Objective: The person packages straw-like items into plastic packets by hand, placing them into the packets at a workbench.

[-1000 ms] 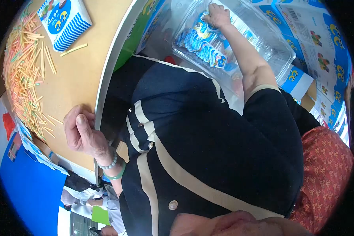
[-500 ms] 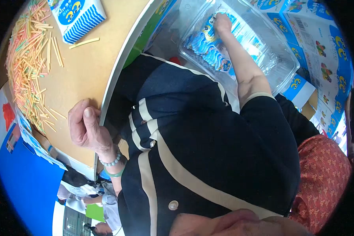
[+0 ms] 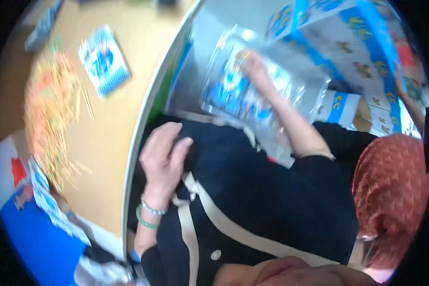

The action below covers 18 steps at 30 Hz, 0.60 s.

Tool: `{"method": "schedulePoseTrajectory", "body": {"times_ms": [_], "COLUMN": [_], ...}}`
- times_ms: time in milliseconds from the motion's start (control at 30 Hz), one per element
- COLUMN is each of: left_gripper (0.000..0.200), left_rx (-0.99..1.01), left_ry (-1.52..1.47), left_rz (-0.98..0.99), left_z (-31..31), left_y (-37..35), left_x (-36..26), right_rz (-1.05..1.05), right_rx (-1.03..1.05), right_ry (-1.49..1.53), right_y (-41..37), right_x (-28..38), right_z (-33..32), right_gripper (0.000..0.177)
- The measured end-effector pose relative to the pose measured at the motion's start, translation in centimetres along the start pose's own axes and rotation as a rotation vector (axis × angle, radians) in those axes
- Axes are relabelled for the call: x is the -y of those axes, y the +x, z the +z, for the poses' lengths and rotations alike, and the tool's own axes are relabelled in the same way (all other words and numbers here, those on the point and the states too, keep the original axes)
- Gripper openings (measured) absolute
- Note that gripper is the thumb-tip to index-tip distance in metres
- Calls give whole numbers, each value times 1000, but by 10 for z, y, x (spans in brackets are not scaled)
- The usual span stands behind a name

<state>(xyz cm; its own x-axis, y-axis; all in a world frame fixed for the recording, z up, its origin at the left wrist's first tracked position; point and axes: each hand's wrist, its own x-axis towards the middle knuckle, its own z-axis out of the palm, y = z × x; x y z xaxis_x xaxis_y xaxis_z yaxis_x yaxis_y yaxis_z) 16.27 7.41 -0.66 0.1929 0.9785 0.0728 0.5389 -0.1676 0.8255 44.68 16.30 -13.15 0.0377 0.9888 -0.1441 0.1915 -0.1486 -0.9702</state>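
Observation:
My left hand (image 3: 163,155), with a beaded bracelet and a green bangle at the wrist, is raised over my lap beside the table edge. It holds nothing, and its fingers and thumb are apart. To the right, my right hand (image 3: 253,66) reaches into a clear plastic bin (image 3: 319,90) over blue-and-white packets (image 3: 226,93). Motion blur smears its fingers, so I cannot tell whether they grip a packet. A blue-and-white packet (image 3: 104,61) lies on the table (image 3: 112,157), near a pile of thin pink, yellow and green sticks (image 3: 52,105).
Large printed blue-and-white cartons (image 3: 362,66) stand at the upper right, with a smaller open box (image 3: 341,109) below them. A person's red patterned clothing (image 3: 391,190) is close on the right, and another person's arm (image 3: 410,105) shows at the far right edge.
My left hand has moved right, from the table edge to over my lap, and its fingers have opened. My right hand stays at the bin. The view has shifted.

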Motion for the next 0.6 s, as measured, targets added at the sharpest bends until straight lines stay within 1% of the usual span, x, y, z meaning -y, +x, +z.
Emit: {"method": "schedulePoseTrajectory", "body": {"times_ms": [33,67,100,133,167,200,233,300,367,433,467,500,533,567,600], "left_gripper": [41,44,48,51,54,50,45,42,36,31,32,32,32,31,29], "left_rx": [76,90,119,117,124,94,66,11,-76,-216,-242,-358,-253,-283,-237], "left_ry": [-158,-323,-485,-568,-650,-576,-502,-531,-583,-430,-524,-696,-669,-743,-792], "left_rz": [-173,-241,-296,-188,-107,-121,-182,-180,-242,-208,-232,-216,-223,-250,-247], "left_z": [15,28,37,44,48,42,34,20,5,-7,-3,-2,-13,-13,-24], "left_y": [8,14,21,26,29,31,27,20,3,-5,-13,-17,-21,-24,-29], "left_x": [-1,-1,1,3,8,0,-6,-7,-4,-12,9,6,3,13,1], "right_rz": [-207,-332,-367,-295,-639,-613,-546,-545,-474,-555,-489,-582,-780,-889,-506], "right_rx": [64,128,214,182,96,118,154,128,89,21,76,78,6,-17,148], "right_ry": [-29,-49,-30,142,-107,-131,-138,-117,-57,-53,-129,-280,-240,-223,-127], "right_y": [-15,-27,-33,-49,-57,-64,-72,-71,-79,-77,-87,-91,-84,-82,-84], "right_x": [31,44,69,101,109,126,141,150,151,150,171,179,169,169,170], "right_z": [11,27,46,67,83,94,105,125,149,168,166,166,175,182,181], "right_gripper": [19,20,17,14,13,14,16,16,16,14,15,18,18,20,24]}}
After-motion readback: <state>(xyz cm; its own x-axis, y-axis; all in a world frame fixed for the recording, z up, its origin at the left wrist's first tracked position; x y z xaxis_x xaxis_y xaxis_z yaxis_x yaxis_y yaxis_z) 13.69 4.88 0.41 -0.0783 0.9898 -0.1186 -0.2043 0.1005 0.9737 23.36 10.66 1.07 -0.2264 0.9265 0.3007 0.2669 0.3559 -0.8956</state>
